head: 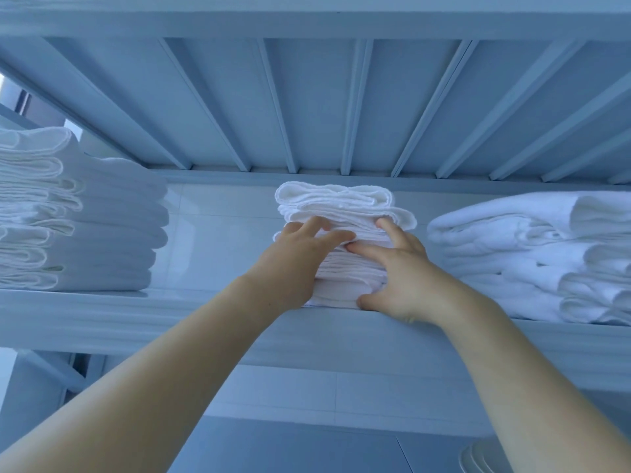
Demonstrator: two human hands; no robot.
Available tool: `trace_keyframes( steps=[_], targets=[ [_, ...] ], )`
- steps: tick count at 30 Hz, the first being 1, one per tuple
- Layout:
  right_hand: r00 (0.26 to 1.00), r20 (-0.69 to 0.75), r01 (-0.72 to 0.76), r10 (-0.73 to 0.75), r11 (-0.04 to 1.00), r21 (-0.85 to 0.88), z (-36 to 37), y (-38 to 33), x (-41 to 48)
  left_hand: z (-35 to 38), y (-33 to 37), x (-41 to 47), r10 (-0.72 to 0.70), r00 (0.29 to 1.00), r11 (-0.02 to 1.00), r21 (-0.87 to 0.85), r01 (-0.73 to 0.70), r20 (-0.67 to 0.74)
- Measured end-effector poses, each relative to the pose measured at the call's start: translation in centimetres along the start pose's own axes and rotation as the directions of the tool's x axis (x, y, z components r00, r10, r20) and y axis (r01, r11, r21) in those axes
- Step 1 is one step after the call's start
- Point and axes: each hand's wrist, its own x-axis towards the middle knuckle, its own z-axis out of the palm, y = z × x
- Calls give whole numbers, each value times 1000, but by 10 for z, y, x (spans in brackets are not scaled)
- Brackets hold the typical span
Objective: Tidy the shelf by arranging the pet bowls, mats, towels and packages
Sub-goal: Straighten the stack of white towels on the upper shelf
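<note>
White shelving fills the view, and on its shelf board [164, 322] the middle towel stack [341, 206] stands upright at the front edge, between a tall left stack [78, 216] and a looser right stack [532, 254] (both apart from it). It lies straight ahead, equally near to both raised arms. The left hand [300, 257] and the right hand [399, 278] press spread fingers on its front face, grasping nothing.
</note>
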Motion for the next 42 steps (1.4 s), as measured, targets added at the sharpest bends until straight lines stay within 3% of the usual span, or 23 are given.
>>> trace_keyframes(
  steps=[13,24,34,42],
  targets=[
    [982,-188,11,2,997,70,4,-12,-7,-11,-7,-13,68,996,995,80,-62,-64],
    [968,-182,199,-172,969,143,17,-80,6,-53,-74,-67,123,983,972,214,-92,-136],
    [945,-179,310,-275,926,213,53,-133,32,-76,-126,-103,-4,991,956,289,44,-137],
    [953,-139,293,-269,936,196,75,-152,56,-56,-154,-107,-92,986,942,311,131,-135]
  ],
)
